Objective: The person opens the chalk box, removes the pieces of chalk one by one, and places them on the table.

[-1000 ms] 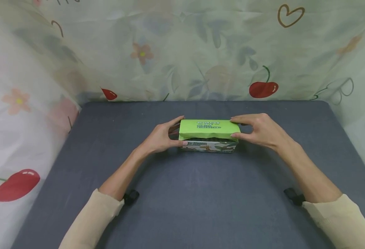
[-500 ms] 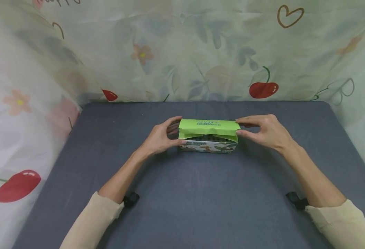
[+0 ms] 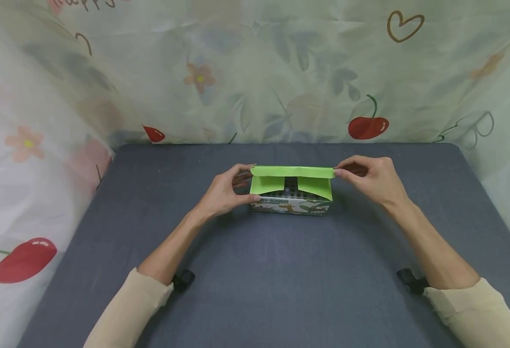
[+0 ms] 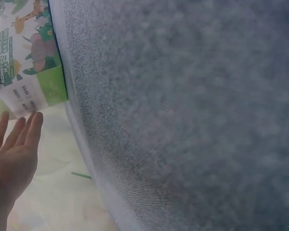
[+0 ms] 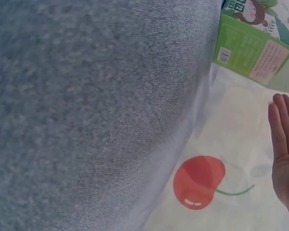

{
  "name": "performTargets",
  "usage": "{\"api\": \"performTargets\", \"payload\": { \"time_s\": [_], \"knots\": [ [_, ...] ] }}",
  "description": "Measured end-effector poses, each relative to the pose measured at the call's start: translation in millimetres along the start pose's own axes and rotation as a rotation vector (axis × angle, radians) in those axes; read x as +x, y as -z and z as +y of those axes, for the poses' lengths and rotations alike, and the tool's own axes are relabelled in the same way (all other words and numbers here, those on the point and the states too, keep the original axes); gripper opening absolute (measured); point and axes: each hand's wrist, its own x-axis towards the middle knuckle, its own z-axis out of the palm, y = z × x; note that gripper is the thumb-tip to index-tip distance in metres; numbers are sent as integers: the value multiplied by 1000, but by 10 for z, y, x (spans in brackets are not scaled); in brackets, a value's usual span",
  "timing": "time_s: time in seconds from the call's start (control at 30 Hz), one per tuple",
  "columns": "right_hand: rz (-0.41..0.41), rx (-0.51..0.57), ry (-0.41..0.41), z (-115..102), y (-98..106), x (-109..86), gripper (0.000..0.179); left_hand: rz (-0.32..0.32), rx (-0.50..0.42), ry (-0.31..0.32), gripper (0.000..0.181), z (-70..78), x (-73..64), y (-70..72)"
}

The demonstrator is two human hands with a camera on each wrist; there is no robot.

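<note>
Box (image 3: 291, 207) sits at 12 o'clock; left hand (image 3: 227, 190) grips its 9 o'clock end, right hand (image 3: 374, 181) pinches the lid (image 3: 293, 172) at 3 o'clock. Apparent step: lid opening; next, likely fold lid back.

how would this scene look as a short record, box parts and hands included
box: printed, on table
lid: green, raised open
flaps: two, green, gap between
contents: dotted, too small to identify
left hand: holds box's left end
right hand: pinches lid's right end
sleeves: cream
cloth: patterned, behind table
</note>
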Motion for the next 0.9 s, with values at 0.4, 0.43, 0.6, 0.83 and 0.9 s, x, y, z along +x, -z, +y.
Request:
{"api": "performTargets", "payload": {
  "time_s": [0.4,0.43,0.6,0.83,0.9],
  "knots": [
    [-11,166,-22,-9,-69,17,18,20,58,-78,80,0,14,-3],
    [-4,146,1,-9,-69,15,19,29,75,-99,80,-1,20,-4],
    [29,52,136,4,-70,34,27,66,161,-164,83,-4,53,1],
    [28,-37,279,10,-101,72,41,69,331,-171,95,-12,85,14],
    [23,-70,296,6,-111,77,42,54,343,-170,97,-17,91,11]
  ]
}}
